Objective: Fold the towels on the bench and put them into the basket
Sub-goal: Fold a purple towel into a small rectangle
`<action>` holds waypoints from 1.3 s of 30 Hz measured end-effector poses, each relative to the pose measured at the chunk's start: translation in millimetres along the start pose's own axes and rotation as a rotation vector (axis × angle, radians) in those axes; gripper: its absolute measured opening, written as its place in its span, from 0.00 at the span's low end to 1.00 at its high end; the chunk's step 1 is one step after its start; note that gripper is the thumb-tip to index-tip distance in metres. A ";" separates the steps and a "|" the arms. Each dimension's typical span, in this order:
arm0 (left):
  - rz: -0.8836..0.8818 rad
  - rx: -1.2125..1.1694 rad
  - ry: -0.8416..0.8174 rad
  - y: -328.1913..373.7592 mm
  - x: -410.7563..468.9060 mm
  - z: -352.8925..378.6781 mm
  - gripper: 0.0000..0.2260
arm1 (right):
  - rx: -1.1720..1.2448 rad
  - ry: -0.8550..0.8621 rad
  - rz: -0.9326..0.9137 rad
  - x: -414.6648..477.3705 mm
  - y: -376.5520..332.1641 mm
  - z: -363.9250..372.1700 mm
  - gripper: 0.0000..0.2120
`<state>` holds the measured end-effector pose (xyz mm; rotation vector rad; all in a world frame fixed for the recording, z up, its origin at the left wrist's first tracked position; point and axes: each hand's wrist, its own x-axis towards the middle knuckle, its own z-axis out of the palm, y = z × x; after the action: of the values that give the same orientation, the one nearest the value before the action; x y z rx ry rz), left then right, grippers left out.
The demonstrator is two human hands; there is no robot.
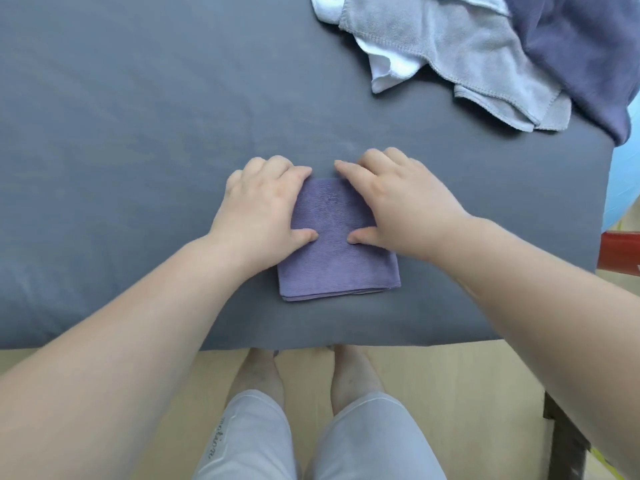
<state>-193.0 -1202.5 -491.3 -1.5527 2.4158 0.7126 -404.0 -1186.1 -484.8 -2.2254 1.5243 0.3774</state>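
A small purple towel (337,261), folded into a thick square, lies near the front edge of the grey padded bench (138,133). My left hand (263,206) rests on its left side, fingers curled over the far left corner and thumb pressing the top. On the towel's right side my right hand (398,206) mirrors this, fingers at the far edge and thumb flat on the cloth. Unfolded towels are heaped at the far right: a light grey one (460,53), a white one (388,69) and a dark blue one (581,53). No basket is in view.
The bench's front edge runs across the lower part of the view, with my legs and a wooden floor (86,362) below it. A red object (621,252) and a pale blue rounded thing (623,181) sit just past the bench's right end.
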 end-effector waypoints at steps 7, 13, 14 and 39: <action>0.011 0.170 -0.110 15.7 35.0 -17.7 0.17 | -0.052 -0.161 -0.008 25.0 5.6 -15.1 0.28; 0.088 0.134 0.317 7.7 48.4 -27.9 0.07 | 0.052 0.317 0.096 25.3 10.8 -21.9 0.17; 0.110 0.154 0.358 8.3 47.7 -28.6 0.10 | 0.057 0.286 0.112 22.9 10.3 -23.9 0.21; 0.077 0.216 0.094 30.1 -43.2 75.0 0.37 | -0.042 0.161 0.213 -39.2 -45.1 19.0 0.43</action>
<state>-208.7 -1121.1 -530.3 -1.4448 2.5341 0.3823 -376.1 -1130.8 -475.7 -2.1758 1.8626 0.3018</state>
